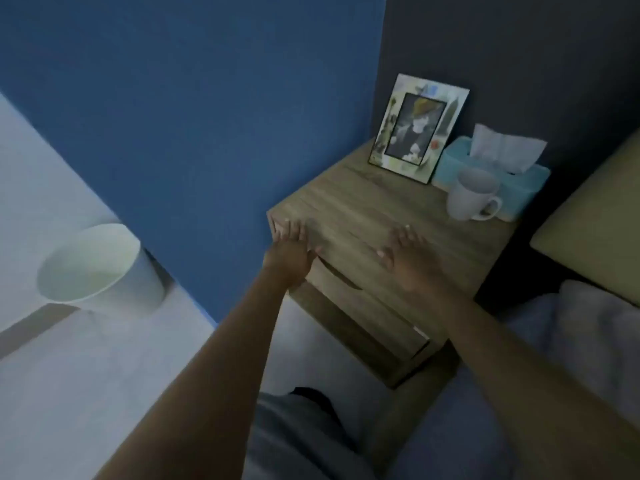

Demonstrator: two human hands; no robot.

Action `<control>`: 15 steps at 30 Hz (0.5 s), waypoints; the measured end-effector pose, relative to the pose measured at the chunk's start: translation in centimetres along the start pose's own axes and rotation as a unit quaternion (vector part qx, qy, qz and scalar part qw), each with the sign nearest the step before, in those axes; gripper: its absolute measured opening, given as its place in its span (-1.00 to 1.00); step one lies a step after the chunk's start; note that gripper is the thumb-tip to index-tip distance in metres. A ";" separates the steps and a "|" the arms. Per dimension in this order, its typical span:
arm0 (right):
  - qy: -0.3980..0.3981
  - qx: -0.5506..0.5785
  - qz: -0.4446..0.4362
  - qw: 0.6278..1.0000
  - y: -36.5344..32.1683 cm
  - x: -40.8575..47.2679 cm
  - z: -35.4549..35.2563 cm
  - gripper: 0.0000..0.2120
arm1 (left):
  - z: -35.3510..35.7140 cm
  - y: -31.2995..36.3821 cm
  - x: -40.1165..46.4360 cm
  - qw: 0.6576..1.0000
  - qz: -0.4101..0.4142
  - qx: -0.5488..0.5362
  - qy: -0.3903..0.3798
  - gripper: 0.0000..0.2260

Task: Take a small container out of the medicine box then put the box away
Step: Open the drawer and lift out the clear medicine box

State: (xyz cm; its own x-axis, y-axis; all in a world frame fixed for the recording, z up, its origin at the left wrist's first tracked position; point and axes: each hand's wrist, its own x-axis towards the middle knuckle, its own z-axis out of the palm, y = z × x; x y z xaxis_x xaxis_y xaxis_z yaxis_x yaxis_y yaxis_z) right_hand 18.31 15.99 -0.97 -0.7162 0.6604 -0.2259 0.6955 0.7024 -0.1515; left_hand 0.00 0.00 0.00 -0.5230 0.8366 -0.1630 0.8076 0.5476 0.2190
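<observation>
A wooden nightstand (374, 202) stands against the blue wall. Its top drawer (346, 289) is shut, with a curved handle slot. No medicine box or small container is in view. My left hand (292, 249) hovers flat over the front left corner of the nightstand top, fingers spread, holding nothing. My right hand (410, 258) is stretched out over the front middle of the top, fingers apart and empty.
At the back of the nightstand stand a picture frame (415, 128), a teal tissue box (519, 174) and a white mug (471, 195). A white waste bin (97, 268) sits on the floor at left. A bed with a pillow (595, 216) lies at right.
</observation>
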 end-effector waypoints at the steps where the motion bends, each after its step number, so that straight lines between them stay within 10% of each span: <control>1: 0.000 0.005 0.003 1.000 0.3 0.2 0.7 -0.40 | 1.1 0.0 0.1 1.000 -0.015 -0.023 0.006 -0.39; 15: 0.103 0.054 -0.010 0.993 1.9 0.6 4.7 -0.46 | 12.2 4.0 1.1 0.846 -0.163 -0.503 0.071 -0.31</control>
State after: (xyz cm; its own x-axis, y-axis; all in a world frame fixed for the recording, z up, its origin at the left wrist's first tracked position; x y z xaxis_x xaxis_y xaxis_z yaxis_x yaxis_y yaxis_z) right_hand 19.43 16.49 -5.87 -0.7191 0.6945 -0.0218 0.6751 0.6909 -0.2588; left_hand 5.93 2.90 -11.08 -0.7589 0.5923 -0.2706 0.0104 0.4265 0.9044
